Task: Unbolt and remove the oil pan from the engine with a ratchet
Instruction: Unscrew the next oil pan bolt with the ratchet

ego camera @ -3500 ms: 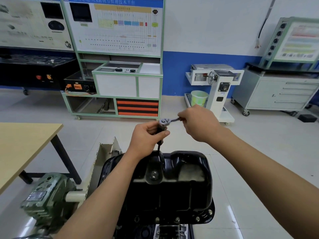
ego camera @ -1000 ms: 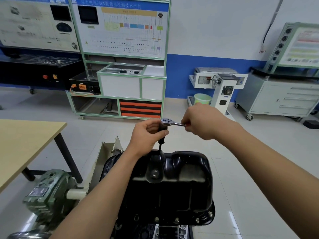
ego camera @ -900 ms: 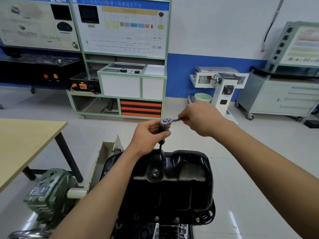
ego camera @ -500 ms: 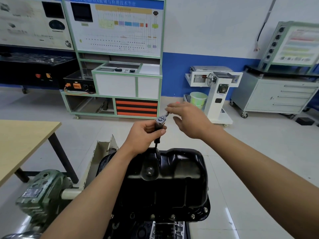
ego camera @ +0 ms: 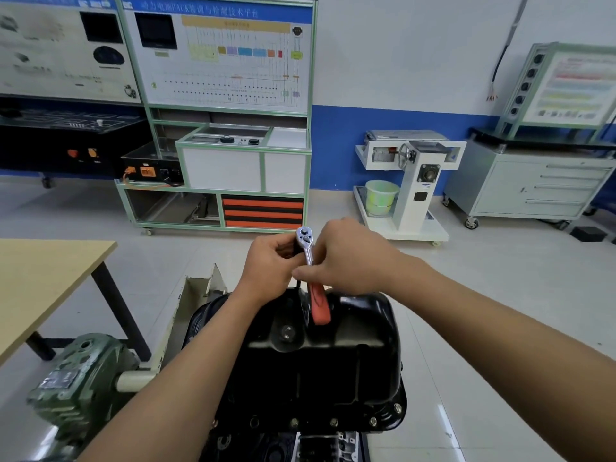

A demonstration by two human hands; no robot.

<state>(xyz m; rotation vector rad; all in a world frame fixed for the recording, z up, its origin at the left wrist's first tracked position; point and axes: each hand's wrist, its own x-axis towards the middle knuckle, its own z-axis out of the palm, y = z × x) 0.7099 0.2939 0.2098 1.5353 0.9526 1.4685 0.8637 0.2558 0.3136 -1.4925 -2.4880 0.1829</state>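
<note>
The ratchet (ego camera: 309,253) has swung its red handle toward the camera; the right hand (ego camera: 351,258) pinches its shank, and the left hand (ego camera: 268,266) grips below its head. One oil pan (ego camera: 326,368) sits beneath on the engine with perhaps four flange bolts (ego camera: 333,422). The board (ego camera: 216,61) has a heading that includes "PACK".

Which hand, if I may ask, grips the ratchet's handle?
The right hand: it grips the ratchet by its chrome shank; the left hand holds the black extension under the head.
</note>
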